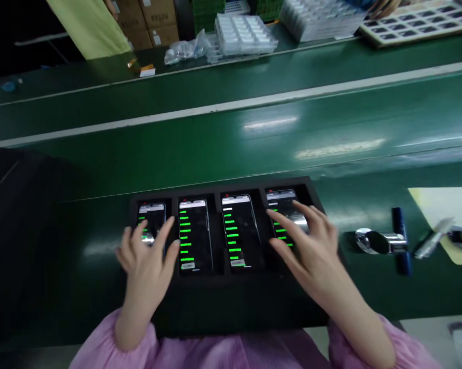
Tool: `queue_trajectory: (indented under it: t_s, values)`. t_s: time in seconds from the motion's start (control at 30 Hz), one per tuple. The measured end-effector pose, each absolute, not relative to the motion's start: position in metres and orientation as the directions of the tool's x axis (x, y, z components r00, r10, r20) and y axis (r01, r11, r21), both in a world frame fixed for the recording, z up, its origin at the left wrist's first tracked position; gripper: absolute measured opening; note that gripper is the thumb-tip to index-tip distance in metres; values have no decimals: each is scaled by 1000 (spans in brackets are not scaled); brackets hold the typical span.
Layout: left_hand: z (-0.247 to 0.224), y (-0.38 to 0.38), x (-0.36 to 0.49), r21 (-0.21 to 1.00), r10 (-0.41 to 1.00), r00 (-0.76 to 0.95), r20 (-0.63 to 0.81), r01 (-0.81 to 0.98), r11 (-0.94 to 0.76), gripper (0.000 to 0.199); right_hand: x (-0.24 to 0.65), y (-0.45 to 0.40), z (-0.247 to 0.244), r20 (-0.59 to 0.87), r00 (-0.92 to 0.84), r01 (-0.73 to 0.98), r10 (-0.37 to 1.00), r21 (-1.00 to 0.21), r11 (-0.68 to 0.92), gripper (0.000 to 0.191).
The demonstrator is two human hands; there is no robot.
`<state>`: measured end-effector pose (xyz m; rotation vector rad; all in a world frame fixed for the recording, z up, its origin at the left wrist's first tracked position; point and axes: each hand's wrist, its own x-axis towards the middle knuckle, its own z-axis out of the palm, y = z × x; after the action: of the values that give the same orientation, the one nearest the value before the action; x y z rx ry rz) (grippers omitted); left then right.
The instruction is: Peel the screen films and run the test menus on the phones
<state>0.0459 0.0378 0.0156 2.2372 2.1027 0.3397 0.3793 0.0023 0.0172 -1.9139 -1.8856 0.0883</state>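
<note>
A black foam tray [219, 279] lies on the green bench, with several phones in separate slots. Each lit screen shows rows of green text on black. My left hand [148, 261], fingers spread, is over the leftmost phone [159, 212] and partly hides it. Over the rightmost phone [279, 197] hovers my right hand [315, 246], its fingers apart with nothing between them. The two middle phones, one at left [196, 236] and one at right [240, 230], lie uncovered between my hands. Whether any fingertip touches a screen is unclear.
Right of the tray lie a shiny metal tool with a dark blue handle [399, 241], a silvery tube [433, 243] and yellowish paper [426, 205]. Clear plastic trays [244, 36] stand across the bench. Another person's hand [384, 7] is at the top right. A black object [23, 230] fills the left.
</note>
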Motion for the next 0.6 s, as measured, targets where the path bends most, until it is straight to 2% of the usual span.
queue_trajectory:
  t_s: [0.07,0.13,0.27,0.43,0.5,0.6]
  values:
    - [20,24,21,232,965,14,261,970,-77,52,403,-14,23,399,78,900,914,-422,107,36]
    - [20,12,-1,267,953,-30,302,962,-54,53,421,-28,21,446,71,896,892,-422,139,31]
    - [4,11,-17,313,954,-80,290,950,-16,55,430,-39,1,420,-7,918,907,-358,173,31]
    - [-18,25,-8,318,912,-75,404,946,-63,51,419,-43,-12,403,5,950,915,-288,122,31]
    - [-21,24,-10,321,898,-52,438,942,-102,45,418,-50,-10,402,33,945,915,-311,103,36]
    - [-19,15,-19,354,904,-20,427,924,-147,39,420,-58,-13,400,69,922,914,-374,95,53]
